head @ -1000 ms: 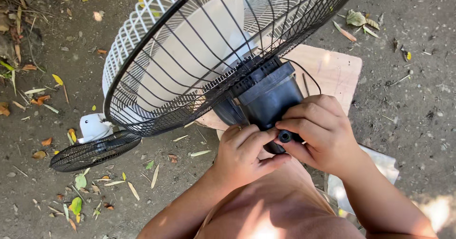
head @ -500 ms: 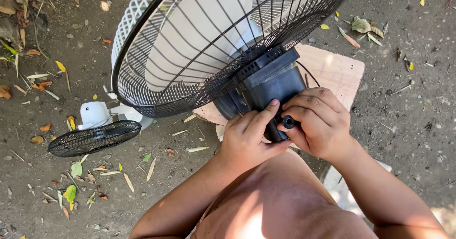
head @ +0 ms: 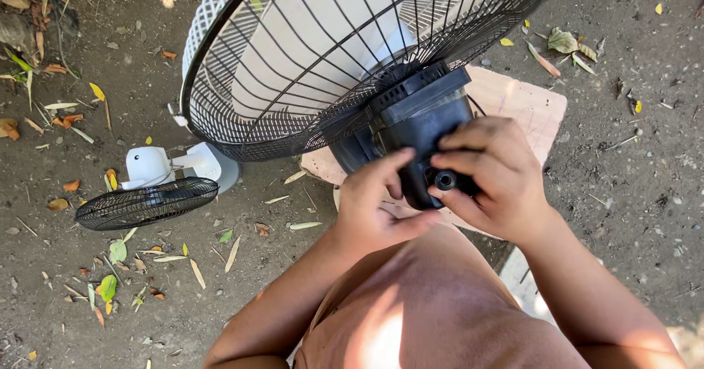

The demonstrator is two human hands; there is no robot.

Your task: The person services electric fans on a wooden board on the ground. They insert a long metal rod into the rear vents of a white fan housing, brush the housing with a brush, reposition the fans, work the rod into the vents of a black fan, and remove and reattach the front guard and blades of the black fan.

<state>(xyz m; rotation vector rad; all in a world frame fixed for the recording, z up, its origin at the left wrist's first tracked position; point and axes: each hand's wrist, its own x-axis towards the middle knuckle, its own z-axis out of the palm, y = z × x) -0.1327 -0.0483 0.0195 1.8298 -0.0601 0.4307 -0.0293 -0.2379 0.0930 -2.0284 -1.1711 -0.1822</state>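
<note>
I hold a fan's black motor housing (head: 422, 116) in front of me, its black wire rear guard (head: 323, 53) fanning out up and away. My right hand (head: 491, 178) wraps the housing's right side, thumb and fingers pinching a small round black knob (head: 444, 180) at its back end. My left hand (head: 378, 207) cups the housing from below left, thumb pressed against its side. My knee and thigh fill the lower middle of the view.
A white fan part with ribbed grille (head: 213, 9) lies behind the guard. A second black wire guard (head: 147, 202) and a white plastic piece (head: 150, 165) lie on the dirt at left. A cardboard sheet (head: 521, 101) lies under the fan. Dry leaves are scattered around.
The view has shifted so the fan and loose parts sit further right and up. My hands stay on the housing, and my right fingers have closed around the knob.
</note>
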